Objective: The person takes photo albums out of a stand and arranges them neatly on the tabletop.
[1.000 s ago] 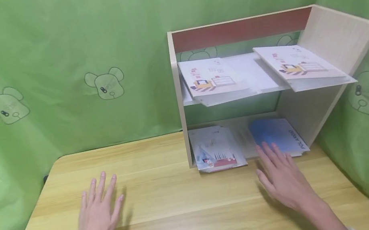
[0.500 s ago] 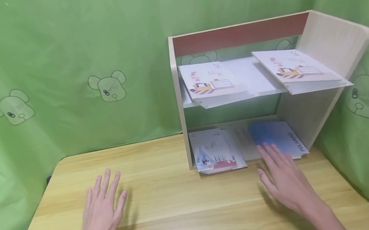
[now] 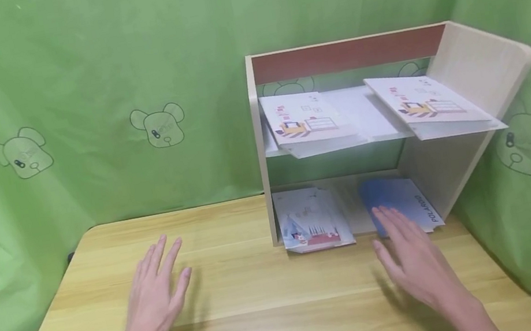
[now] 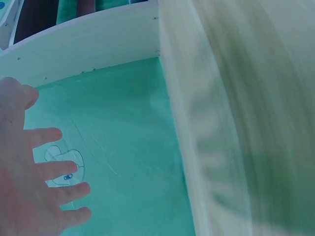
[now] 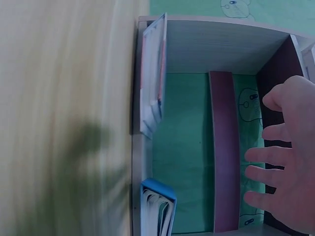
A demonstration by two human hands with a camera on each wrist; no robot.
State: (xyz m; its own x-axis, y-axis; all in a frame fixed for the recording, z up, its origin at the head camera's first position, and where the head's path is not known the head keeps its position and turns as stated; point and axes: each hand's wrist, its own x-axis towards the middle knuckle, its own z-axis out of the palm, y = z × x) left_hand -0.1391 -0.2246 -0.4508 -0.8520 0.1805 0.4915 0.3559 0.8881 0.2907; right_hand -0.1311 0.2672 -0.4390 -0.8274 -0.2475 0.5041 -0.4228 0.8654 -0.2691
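Left hand (image 3: 153, 301) and right hand (image 3: 416, 263) held nothing, fingers extended; left had drifted inward toward the shelf (image 3: 484, 53). Blue book (image 3: 410, 194) and pale book (image 3: 308, 217) lay at its bottom, two white books (image 3: 302, 118) above, all unmoved. So likely no book work was underway.

The blue book (image 3: 399, 193) on the lower shelf (image 3: 354, 209) bore "POLAROID" (image 3: 426, 209); from where I stood, print on other covers (image 3: 297, 119) was illegible.

Soft shadows and pale glare touch the tabletop (image 3: 243, 286); wrist views look bluish.
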